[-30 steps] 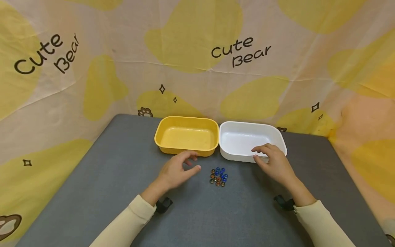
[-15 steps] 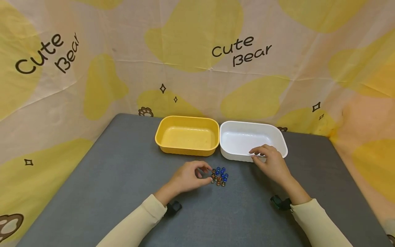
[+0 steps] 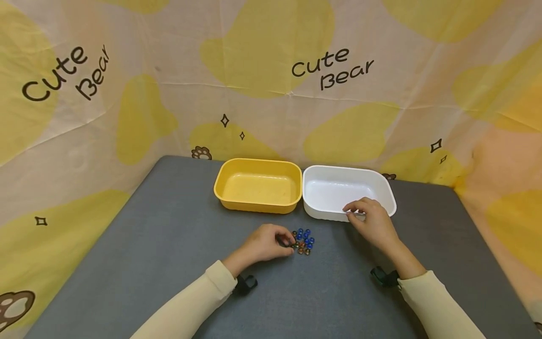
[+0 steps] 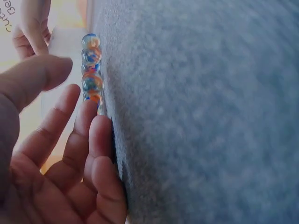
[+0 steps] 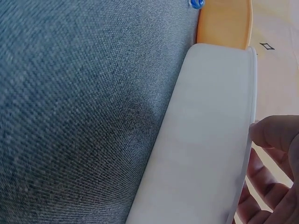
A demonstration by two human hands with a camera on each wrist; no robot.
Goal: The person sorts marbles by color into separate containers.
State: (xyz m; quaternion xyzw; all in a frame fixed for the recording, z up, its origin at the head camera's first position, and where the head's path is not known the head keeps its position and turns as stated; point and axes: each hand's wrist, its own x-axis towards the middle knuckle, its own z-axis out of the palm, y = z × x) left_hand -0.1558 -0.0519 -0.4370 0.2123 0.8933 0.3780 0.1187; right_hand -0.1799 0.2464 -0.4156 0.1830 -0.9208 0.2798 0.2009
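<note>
1. Your glass marbles [image 3: 306,241] sit clustered on the grey table [image 3: 330,296].
2. Your left hand [image 3: 266,243] is beside them — thumb and fingers spread.
3. Your right hand [image 3: 375,227] curves at the white tray's [image 3: 319,213] rim — whether it pinches, I cannot tell.
4. A yellow tray [image 3: 258,206] adjoins.
5. The patterned cloth [image 3: 262,56] behind reads "Cute Bear".

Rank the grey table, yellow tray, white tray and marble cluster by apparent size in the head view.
1. Grey table
2. Yellow tray and white tray: too alike to rank
3. Marble cluster
</note>
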